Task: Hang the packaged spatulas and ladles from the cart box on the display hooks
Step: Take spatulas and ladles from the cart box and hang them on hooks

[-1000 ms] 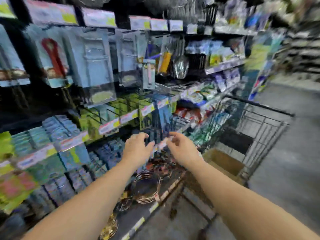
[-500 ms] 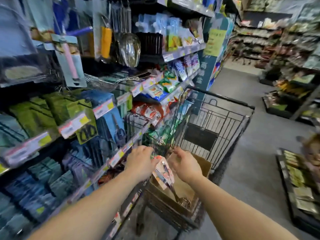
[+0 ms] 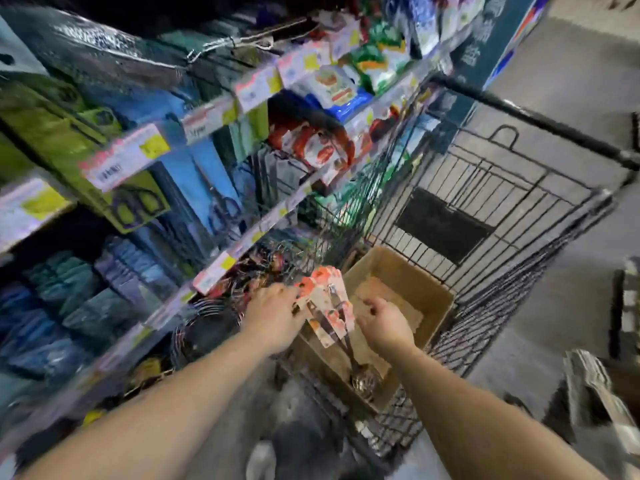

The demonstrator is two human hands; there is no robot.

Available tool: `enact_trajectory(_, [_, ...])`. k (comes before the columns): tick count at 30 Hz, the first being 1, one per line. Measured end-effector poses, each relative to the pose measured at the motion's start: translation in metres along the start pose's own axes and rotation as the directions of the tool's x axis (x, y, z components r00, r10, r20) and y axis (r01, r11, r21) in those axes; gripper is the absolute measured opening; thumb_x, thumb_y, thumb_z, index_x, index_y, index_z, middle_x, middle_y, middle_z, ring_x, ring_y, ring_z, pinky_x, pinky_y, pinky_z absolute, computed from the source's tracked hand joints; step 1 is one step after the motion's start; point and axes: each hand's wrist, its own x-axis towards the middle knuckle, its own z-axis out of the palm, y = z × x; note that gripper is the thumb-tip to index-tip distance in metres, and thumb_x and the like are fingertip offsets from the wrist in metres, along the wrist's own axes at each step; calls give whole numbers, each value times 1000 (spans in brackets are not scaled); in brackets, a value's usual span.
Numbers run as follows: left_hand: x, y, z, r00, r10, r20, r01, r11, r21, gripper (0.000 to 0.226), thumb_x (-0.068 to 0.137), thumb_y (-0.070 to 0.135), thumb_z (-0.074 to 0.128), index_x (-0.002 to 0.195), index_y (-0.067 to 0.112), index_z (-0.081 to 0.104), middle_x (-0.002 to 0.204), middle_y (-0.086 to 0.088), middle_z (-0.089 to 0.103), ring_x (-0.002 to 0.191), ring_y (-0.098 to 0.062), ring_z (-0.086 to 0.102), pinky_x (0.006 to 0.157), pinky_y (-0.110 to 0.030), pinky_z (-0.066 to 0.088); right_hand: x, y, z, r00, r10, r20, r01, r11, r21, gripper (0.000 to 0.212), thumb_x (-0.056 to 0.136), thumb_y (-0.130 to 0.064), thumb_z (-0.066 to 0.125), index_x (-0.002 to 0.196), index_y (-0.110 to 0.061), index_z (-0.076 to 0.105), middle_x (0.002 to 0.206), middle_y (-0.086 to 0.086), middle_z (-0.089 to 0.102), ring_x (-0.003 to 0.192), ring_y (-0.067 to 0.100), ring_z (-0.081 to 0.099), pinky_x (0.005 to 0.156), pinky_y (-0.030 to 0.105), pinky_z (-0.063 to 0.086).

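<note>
A brown cardboard box (image 3: 408, 282) sits in the black wire cart (image 3: 502, 216). Over its near left corner my left hand (image 3: 277, 313) holds a fan of packaged utensils (image 3: 329, 306) by their red-and-white header cards; dark handles run down to a metal ladle bowl (image 3: 363, 381) low in the box. My right hand (image 3: 384, 323) hovers just right of the packages with fingers curled; whether it touches them is unclear. The picture is blurred.
Shelves (image 3: 207, 119) with price tags and hanging packaged goods fill the left side. Wire racks and round metal items (image 3: 207, 327) lie on the low shelf beside my left arm. Grey aisle floor (image 3: 571, 81) opens to the right, with boxed goods (image 3: 599, 386) at the far right.
My view has swung down from the hanging displays to the cart. Both hands dropped to the box, and my left hand now holds a bunch of packaged utensils lifted from it.
</note>
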Motion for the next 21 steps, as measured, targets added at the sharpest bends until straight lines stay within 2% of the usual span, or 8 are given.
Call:
enact_trajectory(6, [4,18,46,972,-231,37,234,963,-135,45,90,44,55,128,22,53,130,-4,53,123,-27,45,105,-34,32,52,35,20,957,-36,287,66,993,-95,37,93,-33,53,130,-27,53,125,3,62,109,24,60,89,35,51])
enact_trajectory(11, [-2,32,89,933,-349,89,360,915,-185,38,89,39,58,120,18,57,121,-7,55,117,-30,48,101,-37,38,80,59,39,903,-30,428,99,985,-140,31,94,-32,50,124,-26,56,112,4,66,97,23,64,84,35,54])
enact_trajectory(15, [-3,41,121,928,-351,125,369,911,-185,39,90,36,57,121,13,56,121,-10,55,114,-28,47,98,-34,36,86,86,70,861,-63,505,158,976,-149,35,95,-33,51,129,-29,52,120,2,63,103,22,61,89,34,51])
enact_trajectory(18, [3,41,137,935,-341,94,354,909,-220,42,89,36,58,127,19,53,126,-5,54,118,-25,44,101,-33,34,92,96,91,840,-76,537,146,985,-90,39,94,-37,53,132,-30,53,128,-2,57,113,22,57,97,35,46])
enact_trajectory(21, [6,38,149,927,-364,89,374,892,-255,41,90,37,56,129,23,51,126,-3,52,119,-23,42,101,-33,34,103,104,112,848,-59,527,125,988,-90,38,92,-41,53,129,-32,55,122,-1,62,104,21,59,91,36,50])
